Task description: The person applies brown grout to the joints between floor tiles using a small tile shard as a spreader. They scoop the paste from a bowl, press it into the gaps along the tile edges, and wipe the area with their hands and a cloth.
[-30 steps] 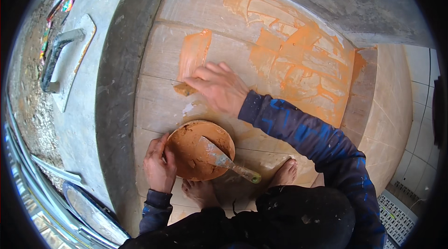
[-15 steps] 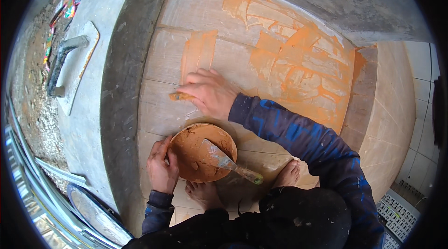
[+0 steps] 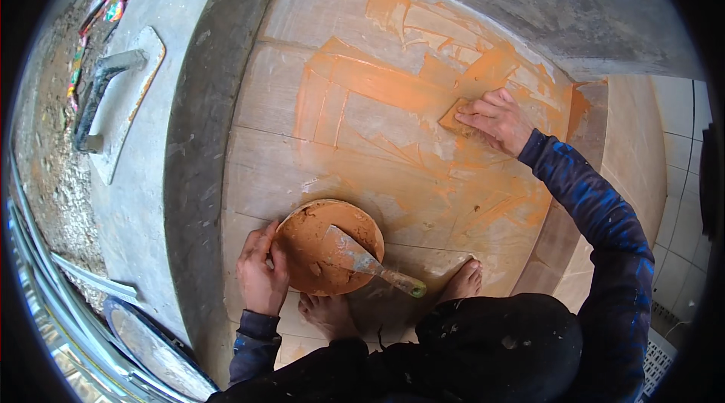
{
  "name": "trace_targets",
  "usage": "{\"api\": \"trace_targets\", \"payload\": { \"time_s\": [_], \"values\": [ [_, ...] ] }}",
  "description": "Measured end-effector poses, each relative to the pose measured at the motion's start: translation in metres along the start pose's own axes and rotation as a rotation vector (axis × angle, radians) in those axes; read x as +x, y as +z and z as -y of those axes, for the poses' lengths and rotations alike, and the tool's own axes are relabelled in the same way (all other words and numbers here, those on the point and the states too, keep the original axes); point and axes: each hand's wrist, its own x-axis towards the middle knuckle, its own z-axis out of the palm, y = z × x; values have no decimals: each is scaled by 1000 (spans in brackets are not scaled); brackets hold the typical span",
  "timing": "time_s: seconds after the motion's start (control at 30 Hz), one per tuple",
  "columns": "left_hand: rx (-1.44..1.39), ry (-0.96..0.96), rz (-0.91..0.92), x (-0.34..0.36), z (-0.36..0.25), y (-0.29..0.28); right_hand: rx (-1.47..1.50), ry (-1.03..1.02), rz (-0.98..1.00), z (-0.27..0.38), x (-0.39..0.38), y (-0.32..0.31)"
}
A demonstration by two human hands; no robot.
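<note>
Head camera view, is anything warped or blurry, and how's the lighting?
Head view: the grey ledge bows toward the left rim, corners go black; head view: right hand and bowl look fairly sharp; head view: soft light, no hard shadows apparent.

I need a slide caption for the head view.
Right hand holds a small spreader on orange-smeared tiles; left hand touches the paste bowl.

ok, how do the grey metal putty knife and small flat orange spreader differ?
The putty knife has a handle; the spreader shows none.
The knife rests unheld across the round bowl of brown paste; the right hand grips the spreader.
The knife looks longer than the spreader.
</note>
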Motion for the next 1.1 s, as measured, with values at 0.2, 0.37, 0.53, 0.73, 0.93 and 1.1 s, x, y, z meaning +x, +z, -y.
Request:
{"api": "trace_targets", "payload": {
  "time_s": [0.2, 0.37, 0.53, 0.73, 0.93, 1.1],
  "values": [
    [31, 49, 37, 11, -13, 7, 65, 123, -414, 5, 74, -4],
    [-49, 8, 79, 6, 2, 13, -90, 51, -312, 19, 140, 44],
    [15, 2, 123, 6, -11, 12, -71, 179, -323, 15, -13, 52],
    [-140, -30, 174, 9, 17, 7, 47, 603, -160, 66, -139, 15],
    [-403, -277, 306, -5, 21, -1, 889, 1023, -567, 146, -96, 12],
    [-327, -206, 302, -6, 38, -2, 1102, 787, -508, 201, -67, -7]
  ]
}}
